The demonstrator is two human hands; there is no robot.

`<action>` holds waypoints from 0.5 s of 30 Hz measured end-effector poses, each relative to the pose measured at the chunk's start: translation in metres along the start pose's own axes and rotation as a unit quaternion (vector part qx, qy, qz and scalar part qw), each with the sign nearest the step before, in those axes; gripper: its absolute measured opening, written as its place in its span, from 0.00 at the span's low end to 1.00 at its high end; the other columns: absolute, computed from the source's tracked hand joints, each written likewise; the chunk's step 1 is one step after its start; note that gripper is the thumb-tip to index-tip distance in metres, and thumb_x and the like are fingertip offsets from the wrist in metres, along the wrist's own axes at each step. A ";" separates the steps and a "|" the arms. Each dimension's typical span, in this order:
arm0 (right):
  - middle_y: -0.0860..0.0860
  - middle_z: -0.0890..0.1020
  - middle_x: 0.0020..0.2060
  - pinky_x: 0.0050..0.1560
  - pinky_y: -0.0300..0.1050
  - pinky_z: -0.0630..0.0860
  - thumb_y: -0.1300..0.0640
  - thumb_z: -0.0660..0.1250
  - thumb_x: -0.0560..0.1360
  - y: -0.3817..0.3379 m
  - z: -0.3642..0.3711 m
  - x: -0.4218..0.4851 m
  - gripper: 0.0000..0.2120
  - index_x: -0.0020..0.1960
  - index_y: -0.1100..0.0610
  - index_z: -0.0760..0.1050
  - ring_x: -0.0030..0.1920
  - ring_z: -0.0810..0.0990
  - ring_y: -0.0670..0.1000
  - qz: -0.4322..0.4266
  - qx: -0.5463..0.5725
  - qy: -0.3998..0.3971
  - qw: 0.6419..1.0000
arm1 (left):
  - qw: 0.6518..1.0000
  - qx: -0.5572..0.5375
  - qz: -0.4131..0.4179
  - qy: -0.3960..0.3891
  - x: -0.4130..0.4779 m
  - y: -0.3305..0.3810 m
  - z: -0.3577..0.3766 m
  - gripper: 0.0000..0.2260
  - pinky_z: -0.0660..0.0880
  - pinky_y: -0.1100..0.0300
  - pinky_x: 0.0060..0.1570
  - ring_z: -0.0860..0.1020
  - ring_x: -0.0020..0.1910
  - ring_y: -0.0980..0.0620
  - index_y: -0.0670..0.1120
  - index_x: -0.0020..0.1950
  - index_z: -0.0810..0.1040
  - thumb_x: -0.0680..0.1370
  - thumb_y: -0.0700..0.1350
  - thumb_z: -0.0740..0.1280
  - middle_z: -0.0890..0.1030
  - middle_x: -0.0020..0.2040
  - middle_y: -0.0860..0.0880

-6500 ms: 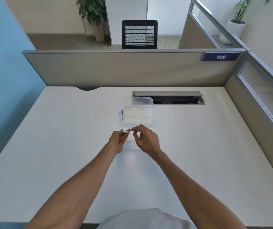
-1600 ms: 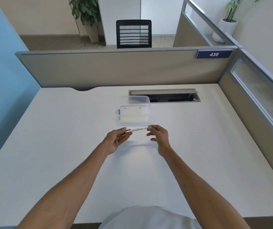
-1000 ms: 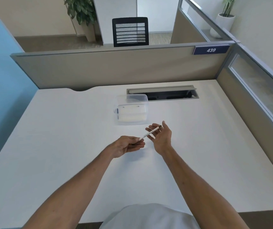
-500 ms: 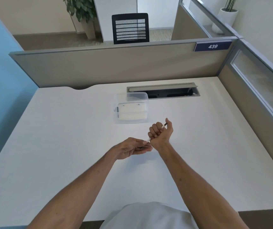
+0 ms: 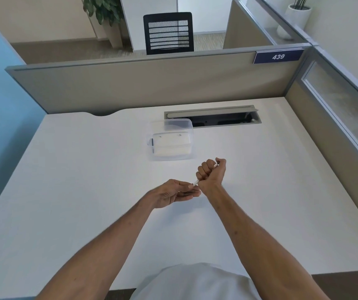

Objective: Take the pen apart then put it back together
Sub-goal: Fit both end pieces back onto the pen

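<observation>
A thin white pen [image 5: 196,182] runs through my right hand [image 5: 212,173], which is closed in a fist around its barrel above the white desk [image 5: 87,191]. The pen's dark far end [image 5: 217,163] sticks out by my thumb. Its near end pokes out below the fist, where the fingertips of my left hand [image 5: 171,193] pinch it. Most of the barrel is hidden inside the fist.
A clear plastic box [image 5: 170,139] with a few small parts inside stands just beyond my hands. Behind it is an open cable tray [image 5: 213,116] in the desk. Grey partitions [image 5: 152,83] close the back and right sides.
My right hand went from pinching the pen's end to opening, then closed into a fist around the barrel. My left hand keeps its hold on the near end.
</observation>
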State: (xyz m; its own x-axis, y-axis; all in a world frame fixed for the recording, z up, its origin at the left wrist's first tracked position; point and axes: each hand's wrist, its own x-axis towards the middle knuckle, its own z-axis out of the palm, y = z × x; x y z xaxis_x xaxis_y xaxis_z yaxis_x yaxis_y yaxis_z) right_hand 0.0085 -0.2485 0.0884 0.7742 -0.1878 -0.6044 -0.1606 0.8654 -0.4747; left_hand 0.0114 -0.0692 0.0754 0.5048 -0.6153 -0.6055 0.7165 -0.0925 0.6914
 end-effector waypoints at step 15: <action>0.51 0.85 0.42 0.50 0.49 0.75 0.47 0.61 0.86 0.000 -0.009 0.022 0.19 0.42 0.55 0.80 0.47 0.83 0.51 -0.085 -0.267 -0.029 0.960 | 0.988 0.085 0.075 0.109 -0.004 0.011 -0.029 0.14 0.83 0.55 0.65 0.87 0.65 0.43 0.38 0.67 0.86 0.84 0.43 0.73 0.88 0.63 0.40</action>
State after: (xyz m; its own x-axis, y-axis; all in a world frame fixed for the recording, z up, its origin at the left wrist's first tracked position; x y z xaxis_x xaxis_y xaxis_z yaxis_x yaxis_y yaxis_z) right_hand 0.0203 -0.2570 0.0699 0.8470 -0.2656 -0.4605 -0.3079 0.4611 -0.8322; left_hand 0.0310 -0.0444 0.0738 0.7043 -0.4500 -0.5491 0.5442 -0.1545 0.8246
